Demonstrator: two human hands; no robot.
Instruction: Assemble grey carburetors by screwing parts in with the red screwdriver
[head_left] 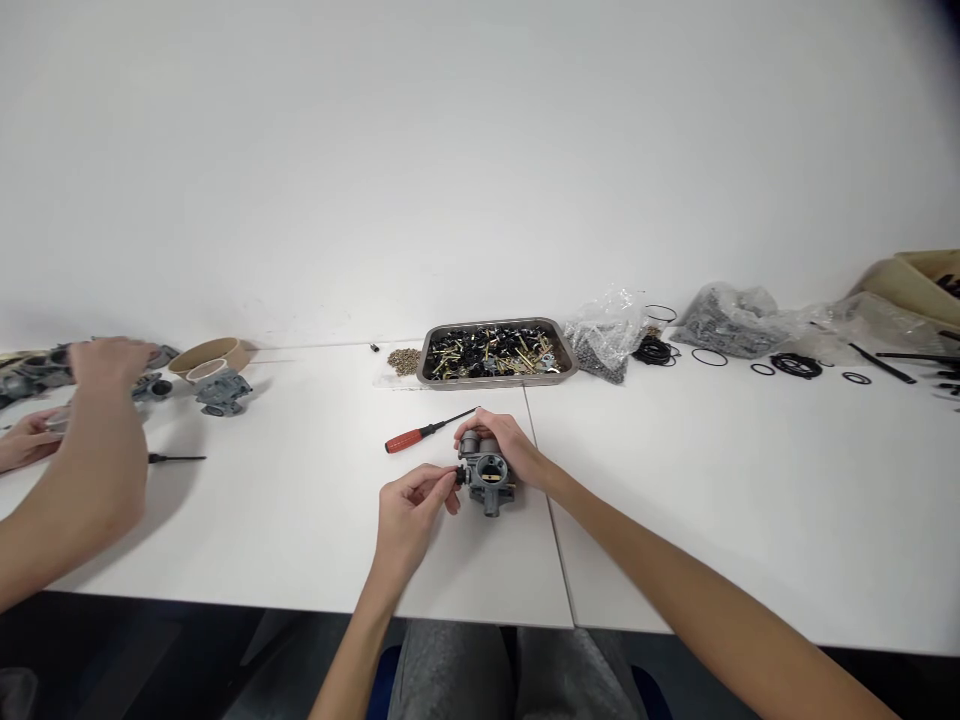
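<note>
A grey metal carburetor [489,482] rests on the white table in front of me, its round bore facing me. My right hand [501,440] is wrapped over its top and far right side, holding it. At the carburetor's left side my left hand [420,500] pinches a small black knob-like fitting [460,476] between thumb and forefinger; the fitting sits against the body. Just beyond the hands lies a screwdriver [409,440] with a red handle, its tip close to my right hand's fingers.
Behind stands a metal tray [495,382] of brass and black parts, with a brass pile [403,361] on its left. Bags of parts [731,320] and black rubber rings [796,366] lie to the right. At left, a co-worker's arm [105,430] reaches past another carburetor [223,390].
</note>
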